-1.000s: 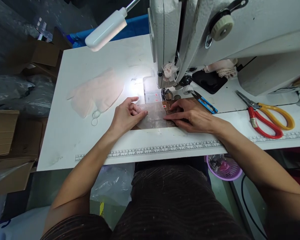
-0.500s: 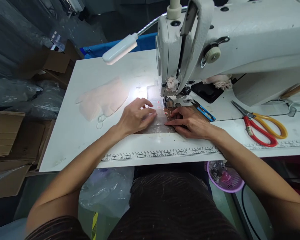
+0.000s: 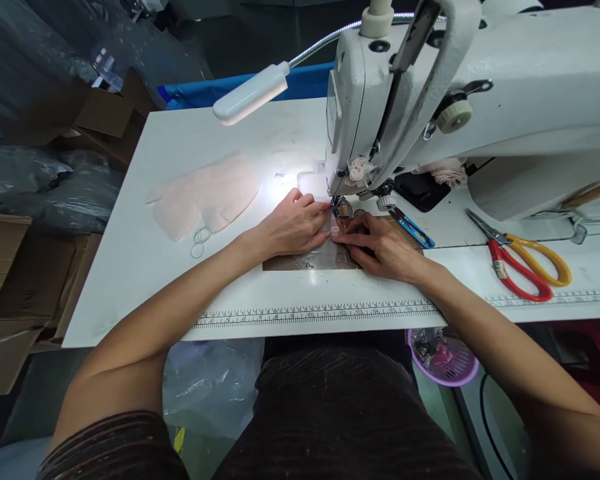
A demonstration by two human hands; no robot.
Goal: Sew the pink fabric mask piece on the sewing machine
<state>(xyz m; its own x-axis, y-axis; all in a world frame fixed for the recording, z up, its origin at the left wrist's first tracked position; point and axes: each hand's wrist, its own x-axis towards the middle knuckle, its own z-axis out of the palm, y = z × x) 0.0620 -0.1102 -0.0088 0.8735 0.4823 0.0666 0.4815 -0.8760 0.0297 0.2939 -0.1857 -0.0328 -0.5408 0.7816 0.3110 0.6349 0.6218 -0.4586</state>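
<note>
My left hand (image 3: 301, 223) is at the left of the sewing machine's presser foot (image 3: 336, 203), index fingertip close to it and fingers mostly closed; what they pinch is too small to make out. From the right, my right hand (image 3: 380, 248) comes in with bent fingers. Its fingertips press together at a small pale strip with pinkish marks (image 3: 335, 230), just in front of the foot. Beneath both hands lies a brown sheet (image 3: 285, 263) along the bed of the white sewing machine (image 3: 353, 100).
Sheer pale pink fabric (image 3: 210, 193) and thin white rings (image 3: 198, 243) lie at left. Blue thread snips (image 3: 413, 228) rest beside my right hand, scissors (image 3: 523, 257) farther right. A lamp (image 3: 253, 93) hangs over the table. A ruler tape (image 3: 320, 313) runs along the front edge.
My left hand has moved right and closed in on the presser foot, uncovering more of the brown sheet. My right hand stays by the foot. The view has shifted slightly.
</note>
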